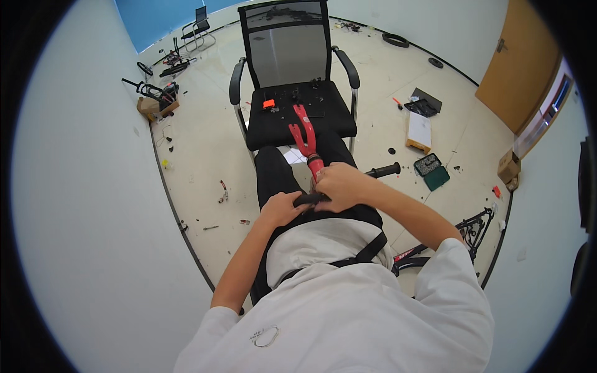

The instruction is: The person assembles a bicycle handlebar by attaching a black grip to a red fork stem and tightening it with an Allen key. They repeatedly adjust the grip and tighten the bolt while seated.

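Observation:
A red bicycle fork point(306, 148) lies over my lap, its two legs pointing away onto the seat of the black chair point(264, 129) in front of me. Across its near end runs a black handlebar point(387, 170), one grip sticking out past my right forearm. My left hand point(283, 208) is closed round the bar's other end. With curled fingers my right hand point(341, 188) grips the bar close to where it meets the fork. That joint is mostly hidden by my fingers. An orange-red item point(268, 104) and several small dark parts rest on the chair seat.
On the floor to the right are a green case point(437, 178) of small parts, a white-topped box point(419, 132), a black tool case point(421, 107) and a dark bicycle frame point(477, 231). Bicycle parts in a cardboard box point(149, 107) stand left. Tyres point(395, 40) lie far off.

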`<action>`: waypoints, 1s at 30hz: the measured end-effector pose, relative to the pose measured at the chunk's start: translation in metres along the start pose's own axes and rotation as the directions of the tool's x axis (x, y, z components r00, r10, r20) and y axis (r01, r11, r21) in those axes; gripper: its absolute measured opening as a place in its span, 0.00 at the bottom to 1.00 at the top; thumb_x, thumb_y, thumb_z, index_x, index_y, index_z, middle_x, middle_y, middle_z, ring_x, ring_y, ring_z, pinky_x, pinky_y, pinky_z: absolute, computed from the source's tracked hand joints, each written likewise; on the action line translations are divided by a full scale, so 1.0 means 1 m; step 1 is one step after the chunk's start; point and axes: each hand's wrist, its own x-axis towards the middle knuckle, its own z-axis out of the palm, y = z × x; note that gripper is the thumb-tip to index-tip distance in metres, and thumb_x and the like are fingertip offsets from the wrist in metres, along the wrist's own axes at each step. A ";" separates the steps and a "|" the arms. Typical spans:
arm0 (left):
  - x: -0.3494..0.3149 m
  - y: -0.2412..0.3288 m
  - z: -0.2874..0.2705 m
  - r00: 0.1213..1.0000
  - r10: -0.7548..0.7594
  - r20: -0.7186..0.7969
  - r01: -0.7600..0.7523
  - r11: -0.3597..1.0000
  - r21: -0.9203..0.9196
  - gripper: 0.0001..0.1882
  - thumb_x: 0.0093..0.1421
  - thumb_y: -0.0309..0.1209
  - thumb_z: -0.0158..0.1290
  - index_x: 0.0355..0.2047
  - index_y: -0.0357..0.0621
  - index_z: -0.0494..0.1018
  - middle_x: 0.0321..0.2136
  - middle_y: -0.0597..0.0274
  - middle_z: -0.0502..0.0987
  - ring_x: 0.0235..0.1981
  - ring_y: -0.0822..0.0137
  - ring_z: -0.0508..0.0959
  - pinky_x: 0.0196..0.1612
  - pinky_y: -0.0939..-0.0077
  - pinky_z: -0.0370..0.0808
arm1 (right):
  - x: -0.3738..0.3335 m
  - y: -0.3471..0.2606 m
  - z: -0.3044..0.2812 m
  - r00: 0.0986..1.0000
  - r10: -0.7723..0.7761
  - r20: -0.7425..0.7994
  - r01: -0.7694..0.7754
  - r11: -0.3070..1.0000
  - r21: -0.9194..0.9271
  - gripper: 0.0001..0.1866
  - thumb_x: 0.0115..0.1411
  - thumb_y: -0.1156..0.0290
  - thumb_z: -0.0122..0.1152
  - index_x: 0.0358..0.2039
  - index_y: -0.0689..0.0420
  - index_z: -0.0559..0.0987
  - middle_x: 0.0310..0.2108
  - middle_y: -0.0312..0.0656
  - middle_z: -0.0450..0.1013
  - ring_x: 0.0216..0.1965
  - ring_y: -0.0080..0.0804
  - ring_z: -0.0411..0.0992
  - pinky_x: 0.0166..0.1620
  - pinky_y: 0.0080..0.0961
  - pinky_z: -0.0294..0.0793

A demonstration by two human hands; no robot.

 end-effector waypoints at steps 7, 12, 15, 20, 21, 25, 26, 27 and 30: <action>0.001 -0.004 0.000 1.000 -0.015 0.014 0.014 0.998 0.066 0.19 0.59 0.44 0.60 0.45 0.46 0.78 0.28 0.44 0.80 0.34 0.42 0.80 0.37 0.53 0.76 | 0.000 -0.026 0.029 0.927 -0.031 -0.374 0.016 0.999 -0.044 0.23 0.56 0.50 0.64 0.18 0.58 0.82 0.19 0.43 0.75 0.28 0.41 0.74 0.39 0.36 0.71; 0.004 -0.013 0.011 0.997 0.022 -0.077 -0.020 0.999 0.029 0.23 0.59 0.49 0.60 0.44 0.42 0.78 0.27 0.43 0.80 0.32 0.43 0.81 0.37 0.54 0.76 | -0.012 -0.039 0.052 0.928 -0.137 -0.347 0.174 0.981 0.080 0.10 0.51 0.64 0.61 0.21 0.58 0.80 0.23 0.40 0.75 0.34 0.38 0.74 0.49 0.38 0.71; 0.013 -0.003 0.005 0.999 -0.035 -0.039 0.035 0.999 -0.023 0.25 0.59 0.52 0.60 0.40 0.40 0.79 0.26 0.43 0.80 0.31 0.43 0.80 0.36 0.56 0.76 | -0.036 -0.022 0.044 0.926 -0.150 -0.346 0.208 0.969 0.136 0.06 0.47 0.71 0.62 0.21 0.60 0.79 0.32 0.45 0.76 0.42 0.41 0.74 0.58 0.38 0.69; 0.008 -0.001 0.002 0.996 -0.045 -0.080 0.040 0.998 -0.054 0.25 0.60 0.54 0.59 0.37 0.41 0.79 0.24 0.43 0.79 0.30 0.43 0.80 0.34 0.56 0.75 | -0.074 0.024 0.023 0.873 0.074 -0.481 0.044 0.972 0.229 0.07 0.54 0.78 0.62 0.33 0.67 0.81 0.47 0.52 0.75 0.49 0.49 0.74 0.54 0.38 0.74; 0.008 -0.001 -0.002 0.997 -0.051 -0.056 0.048 0.997 -0.061 0.26 0.60 0.55 0.58 0.37 0.41 0.79 0.24 0.43 0.79 0.29 0.43 0.80 0.34 0.56 0.75 | -0.085 0.038 0.021 0.903 0.219 -0.369 -0.113 0.951 0.286 0.09 0.56 0.77 0.61 0.37 0.65 0.82 0.48 0.51 0.75 0.48 0.48 0.75 0.54 0.37 0.74; 0.004 0.000 -0.002 0.998 0.008 -0.066 -0.009 1.000 -0.021 0.26 0.60 0.56 0.58 0.37 0.42 0.79 0.22 0.43 0.78 0.29 0.43 0.80 0.34 0.56 0.75 | -0.092 0.068 0.028 0.846 0.466 -0.260 -0.325 0.837 0.440 0.09 0.58 0.74 0.62 0.37 0.64 0.83 0.43 0.49 0.77 0.40 0.44 0.77 0.47 0.34 0.77; 0.006 0.001 -0.003 0.999 -0.013 -0.031 0.012 1.000 -0.021 0.25 0.59 0.55 0.59 0.37 0.42 0.79 0.22 0.44 0.78 0.28 0.44 0.80 0.33 0.56 0.75 | -0.088 0.068 0.027 0.823 0.523 -0.221 -0.369 0.788 0.492 0.09 0.58 0.73 0.63 0.37 0.64 0.83 0.41 0.49 0.78 0.38 0.44 0.78 0.45 0.33 0.77; 0.004 0.002 -0.003 1.000 -0.013 -0.028 0.013 1.000 -0.024 0.25 0.59 0.55 0.59 0.37 0.42 0.80 0.22 0.44 0.78 0.29 0.44 0.80 0.33 0.56 0.75 | -0.084 0.065 0.026 0.820 0.521 -0.238 -0.355 0.788 0.502 0.09 0.58 0.73 0.63 0.37 0.64 0.83 0.38 0.49 0.78 0.36 0.43 0.78 0.43 0.32 0.77; 0.003 0.002 -0.003 0.999 -0.001 -0.034 0.001 1.000 -0.012 0.25 0.59 0.55 0.60 0.37 0.42 0.80 0.22 0.44 0.78 0.28 0.44 0.80 0.33 0.56 0.75 | -0.074 0.064 0.025 0.802 0.537 -0.261 -0.299 0.739 0.604 0.11 0.58 0.70 0.65 0.37 0.64 0.83 0.30 0.49 0.80 0.30 0.40 0.79 0.38 0.31 0.78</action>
